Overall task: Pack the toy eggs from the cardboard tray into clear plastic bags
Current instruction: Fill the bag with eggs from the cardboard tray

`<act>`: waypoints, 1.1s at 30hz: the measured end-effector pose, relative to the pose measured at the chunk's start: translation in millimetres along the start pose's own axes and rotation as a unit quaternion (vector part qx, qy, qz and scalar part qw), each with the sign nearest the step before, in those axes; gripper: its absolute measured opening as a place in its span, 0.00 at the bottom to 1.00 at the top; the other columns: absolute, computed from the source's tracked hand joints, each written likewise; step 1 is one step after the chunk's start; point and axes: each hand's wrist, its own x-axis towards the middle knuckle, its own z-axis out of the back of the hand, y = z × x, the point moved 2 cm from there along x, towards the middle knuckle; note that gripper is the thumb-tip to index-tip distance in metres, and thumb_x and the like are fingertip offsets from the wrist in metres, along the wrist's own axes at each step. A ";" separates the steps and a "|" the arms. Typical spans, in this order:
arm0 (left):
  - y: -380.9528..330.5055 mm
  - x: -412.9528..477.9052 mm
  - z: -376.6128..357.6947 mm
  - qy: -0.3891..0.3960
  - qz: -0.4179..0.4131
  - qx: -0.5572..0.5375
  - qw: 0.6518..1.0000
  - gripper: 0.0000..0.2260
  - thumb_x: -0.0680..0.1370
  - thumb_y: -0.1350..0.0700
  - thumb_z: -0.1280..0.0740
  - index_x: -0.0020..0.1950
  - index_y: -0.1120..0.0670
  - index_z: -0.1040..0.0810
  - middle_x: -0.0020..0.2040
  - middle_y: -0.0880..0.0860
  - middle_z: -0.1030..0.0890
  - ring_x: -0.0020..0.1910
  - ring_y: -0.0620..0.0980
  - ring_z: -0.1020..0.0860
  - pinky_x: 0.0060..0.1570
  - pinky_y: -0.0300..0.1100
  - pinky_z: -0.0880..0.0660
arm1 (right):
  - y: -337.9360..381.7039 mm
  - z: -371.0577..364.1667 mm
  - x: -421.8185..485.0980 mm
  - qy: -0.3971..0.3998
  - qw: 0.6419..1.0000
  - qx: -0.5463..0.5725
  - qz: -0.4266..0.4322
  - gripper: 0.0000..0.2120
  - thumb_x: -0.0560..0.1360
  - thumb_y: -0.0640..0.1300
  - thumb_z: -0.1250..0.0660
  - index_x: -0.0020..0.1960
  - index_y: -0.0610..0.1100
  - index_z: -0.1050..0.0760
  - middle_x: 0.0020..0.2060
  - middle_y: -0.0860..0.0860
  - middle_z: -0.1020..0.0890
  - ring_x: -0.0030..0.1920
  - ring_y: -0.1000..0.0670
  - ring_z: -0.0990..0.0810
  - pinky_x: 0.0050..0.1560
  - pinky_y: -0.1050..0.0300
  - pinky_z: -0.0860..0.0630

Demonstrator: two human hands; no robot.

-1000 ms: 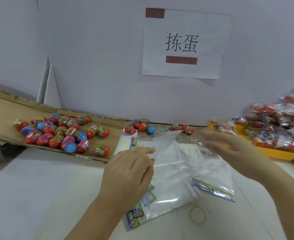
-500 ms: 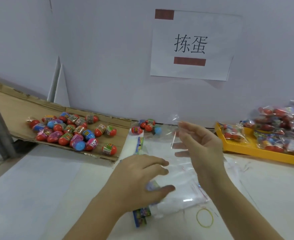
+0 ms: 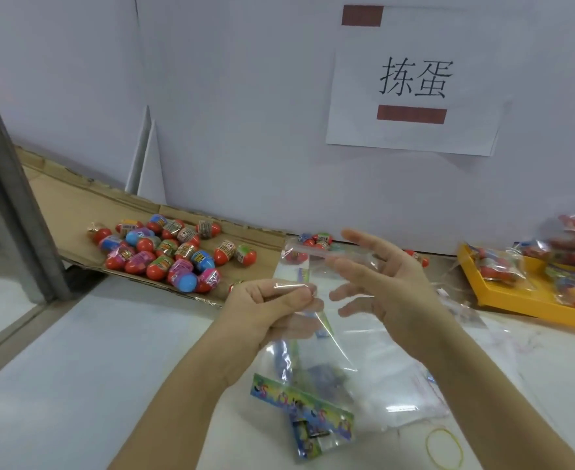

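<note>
Left hand (image 3: 269, 307) pinching one edge of the clear plastic bag (image 3: 326, 347), right hand (image 3: 391, 286) wide, fingers spread at its mouth, gripping nothing. The toy eggs (image 3: 171, 256) sit heaped on the cardboard tray (image 3: 76, 212), well left of the bag. My worry is that the slick film clings shut or slips my pinch, and the bag drops onto the spare bags (image 3: 398, 385) on the bench (image 3: 110, 351).

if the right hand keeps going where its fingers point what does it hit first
Probably the clear plastic bag, which the left hand pinches just ahead of the right hand; depth is unclear, so they may be touching.
</note>
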 end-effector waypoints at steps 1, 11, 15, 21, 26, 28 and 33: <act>0.6 1.7 3.5 -0.027 -0.015 -0.008 0.999 0.13 0.60 0.51 0.24 0.41 0.54 0.13 0.42 0.56 0.14 0.35 0.50 0.16 0.36 0.38 0.19 | -3.1 -2.0 0.6 -0.008 1.000 0.013 -0.011 0.31 0.58 0.49 0.23 0.60 0.51 0.25 0.44 0.45 0.15 0.34 0.45 0.17 0.29 0.53 0.21; -3.7 -0.2 10.6 -0.243 -0.129 0.087 0.957 0.35 0.56 0.34 0.21 0.59 0.45 0.24 0.53 0.45 0.17 0.50 0.45 0.19 0.46 0.38 0.22 | -18.0 -27.9 -15.6 -0.173 0.971 -0.113 0.119 0.15 0.72 0.31 0.31 0.44 0.53 0.19 0.30 0.53 0.21 0.28 0.50 0.25 0.23 0.59 0.26; -10.0 -7.5 -4.6 -0.055 -0.129 0.041 0.989 0.34 0.61 0.34 0.23 0.61 0.50 0.20 0.56 0.50 0.16 0.57 0.48 0.18 0.53 0.37 0.22 | -14.9 -49.5 -19.1 -0.058 0.966 -0.193 0.159 0.15 0.74 0.36 0.31 0.52 0.55 0.19 0.38 0.54 0.19 0.34 0.52 0.22 0.32 0.48 0.21; -30.3 -2.6 22.2 -0.214 -0.088 -0.091 0.969 0.08 0.77 0.60 0.34 0.52 0.57 0.17 0.39 0.53 0.14 0.34 0.47 0.16 0.31 0.40 0.20 | -21.0 -46.0 -8.9 0.018 0.982 -0.111 0.149 0.21 0.76 0.33 0.33 0.60 0.56 0.22 0.45 0.53 0.17 0.41 0.53 0.20 0.36 0.62 0.22; -61.9 -7.6 65.2 -0.248 -0.117 -0.096 0.957 0.09 0.68 0.61 0.31 0.47 0.59 0.17 0.39 0.53 0.14 0.35 0.43 0.16 0.32 0.34 0.21 | -42.8 -44.2 35.2 -0.051 0.956 -0.274 0.088 0.13 0.79 0.37 0.39 0.54 0.52 0.20 0.48 0.58 0.19 0.43 0.55 0.23 0.41 0.69 0.27; -69.1 -12.4 78.1 -0.249 -0.135 -0.086 0.955 0.11 0.65 0.62 0.30 0.47 0.59 0.17 0.40 0.54 0.14 0.36 0.45 0.16 0.33 0.34 0.21 | -60.2 -61.5 50.5 0.009 0.925 -0.374 0.062 0.13 0.81 0.41 0.41 0.62 0.50 0.24 0.57 0.56 0.21 0.51 0.57 0.24 0.51 0.69 0.28; -47.6 -19.3 78.8 -0.230 -0.108 -0.069 0.965 0.08 0.65 0.63 0.30 0.40 0.55 0.13 0.40 0.56 0.14 0.37 0.48 0.15 0.34 0.36 0.20 | -84.0 -109.5 80.4 0.079 0.851 -0.519 -0.004 0.12 0.80 0.44 0.45 0.59 0.51 0.26 0.52 0.48 0.23 0.55 0.45 0.28 0.56 0.50 0.33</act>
